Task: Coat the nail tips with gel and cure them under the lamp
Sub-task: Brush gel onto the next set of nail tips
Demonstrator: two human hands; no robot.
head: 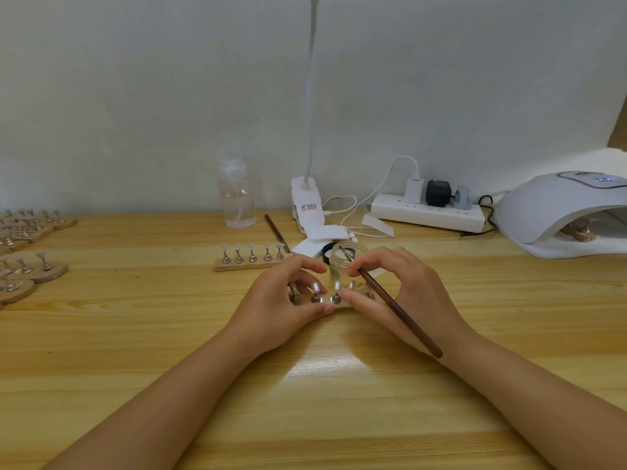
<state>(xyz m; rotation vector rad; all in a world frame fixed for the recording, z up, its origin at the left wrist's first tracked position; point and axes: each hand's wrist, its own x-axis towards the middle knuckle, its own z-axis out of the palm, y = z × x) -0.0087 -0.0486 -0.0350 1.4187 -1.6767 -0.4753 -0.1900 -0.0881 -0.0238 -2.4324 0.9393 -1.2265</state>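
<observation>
Bare forearms reach in over the wooden table (135, 334), and both hands meet on a small wooden strip (324, 305) of nail tips at mid-table. The left hand (285, 307) pinches the strip's near and far edges between thumb and curled fingers. The right hand (403, 293) steadies the strip's other end with a fingertip while gripping a brown brush (390, 298), its bristle end pointing into the open gel jar (347, 266) just beyond the knuckles.

Four tips on metal pegs show on the held strip; any further ones are hidden by the fingers. Such a strip looks light and rigid, best taken by its wooden edges, since the wet tips would smear and the thin pegs could tip. The glass jar, small and likely slippery with gel, would slide easily if knocked.

Just beyond the left hand sits a second strip (249, 261) bearing five tips, with a second brush (276, 232) lying behind it. Farther left lies a cluster of round wooden stands (30, 266), their number unclear. Far to the right stands one curing lamp (559, 212), a wooden holder visible inside. One clear bottle (237, 198), one clip lamp (307, 205) and one power strip (427, 212) line the wall.
</observation>
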